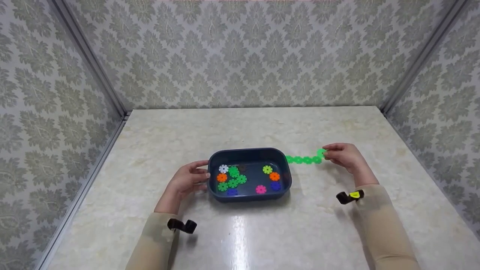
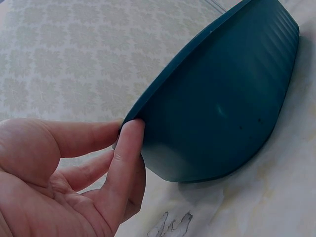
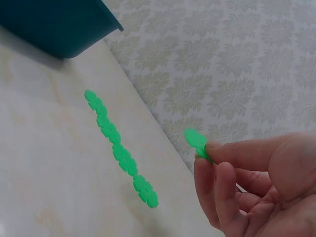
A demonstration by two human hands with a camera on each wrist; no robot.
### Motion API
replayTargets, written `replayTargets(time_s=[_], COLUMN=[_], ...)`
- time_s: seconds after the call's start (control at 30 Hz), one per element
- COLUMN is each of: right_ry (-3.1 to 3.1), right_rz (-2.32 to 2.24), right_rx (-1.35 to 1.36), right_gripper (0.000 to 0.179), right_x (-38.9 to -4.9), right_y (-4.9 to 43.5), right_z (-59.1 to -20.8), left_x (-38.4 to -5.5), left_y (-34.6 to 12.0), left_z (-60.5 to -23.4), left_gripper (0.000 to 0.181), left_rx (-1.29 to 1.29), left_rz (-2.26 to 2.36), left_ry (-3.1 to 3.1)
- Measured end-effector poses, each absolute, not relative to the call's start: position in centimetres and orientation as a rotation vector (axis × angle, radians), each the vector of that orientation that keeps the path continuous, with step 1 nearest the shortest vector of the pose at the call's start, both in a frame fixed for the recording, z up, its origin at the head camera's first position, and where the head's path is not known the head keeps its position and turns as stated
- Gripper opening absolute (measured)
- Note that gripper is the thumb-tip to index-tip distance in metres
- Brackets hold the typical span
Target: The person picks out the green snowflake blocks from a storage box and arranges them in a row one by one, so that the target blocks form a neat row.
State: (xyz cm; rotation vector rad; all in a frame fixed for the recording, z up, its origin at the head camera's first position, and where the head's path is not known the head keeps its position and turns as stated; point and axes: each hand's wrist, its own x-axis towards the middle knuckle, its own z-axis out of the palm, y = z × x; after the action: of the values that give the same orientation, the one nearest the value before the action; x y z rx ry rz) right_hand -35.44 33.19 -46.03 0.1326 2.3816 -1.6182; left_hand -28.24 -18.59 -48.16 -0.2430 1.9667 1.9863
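A dark blue plastic basin (image 1: pixel 249 198) sits mid-table. My left hand (image 1: pixel 186 179) pinches its left rim between thumb and fingers, as the left wrist view shows close up. In my right hand (image 1: pixel 347 156) a green notched disc (image 3: pixel 196 140) is pinched between thumb and fingertips, raised over the table. Beside the basin, a row of linked green discs (image 3: pixel 121 150) lies on the table; the held disc overlaps its right end in the head view but hangs apart from it in the right wrist view.
Inside the basin lie several loose discs: green (image 1: pixel 233 183), white (image 1: pixel 223 168), orange (image 1: pixel 275 176), yellow (image 1: pixel 267 169), pink (image 1: pixel 261 189) and blue (image 1: pixel 275 186). The marbled table (image 1: pixel 168 127) is bounded by patterned walls (image 1: pixel 232 52) behind and at both sides.
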Motion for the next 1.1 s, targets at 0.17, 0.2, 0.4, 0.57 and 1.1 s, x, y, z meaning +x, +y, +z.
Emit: replayTargets(time_s=[0.17, 0.2, 0.4, 0.57, 1.1], right_ry=[2.379, 2.377, 2.397, 2.460, 2.542], right_rz=[-1.640, -1.646, -1.648, -1.551, -1.409], right_rx=[0.180, 0.185, 0.222, 0.293, 0.348], right_gripper=[0.051, 0.051, 0.051, 0.048, 0.043], right_x=[-35.7, -35.7, -35.9, -36.0, -36.4], right_y=[34.0, 34.1, 34.6, 34.6, 34.0], right_z=[-46.9, -47.1, -48.0, -48.4, -48.4], left_x=[-28.1, -28.1, -28.0, -28.1, -28.3], left_y=[-18.7, -18.7, -18.7, -18.8, -18.7], left_z=[-48.2, -48.2, -48.2, -48.3, -48.4], left_gripper=[0.061, 0.061, 0.060, 0.060, 0.060], left_rx=[-0.207, -0.208, -0.212, -0.220, -0.218], left_rz=[2.013, 2.017, 2.013, 2.012, 1.995], left_ry=[1.930, 1.928, 1.934, 1.935, 1.966])
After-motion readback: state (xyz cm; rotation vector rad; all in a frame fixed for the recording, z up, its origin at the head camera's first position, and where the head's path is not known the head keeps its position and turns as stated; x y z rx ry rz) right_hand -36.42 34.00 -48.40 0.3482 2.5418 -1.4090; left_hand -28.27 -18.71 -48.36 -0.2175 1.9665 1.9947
